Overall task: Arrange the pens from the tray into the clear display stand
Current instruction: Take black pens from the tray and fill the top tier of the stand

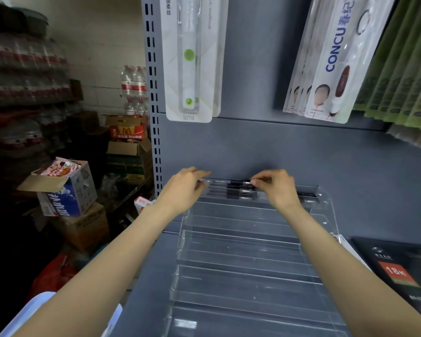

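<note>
Both hands reaching to top tier of clear display stand [253, 239]: left hand [184, 188] and right hand [276, 187] each pinching an end of a black pen [229, 182], other pens [231, 193] lying beneath.

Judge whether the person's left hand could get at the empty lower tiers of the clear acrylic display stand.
Probably yes: the left hand holds pens at the top tier, and the clear acrylic display stand lies open below.

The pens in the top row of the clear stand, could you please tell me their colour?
Black pens, seen in the head view.
</note>
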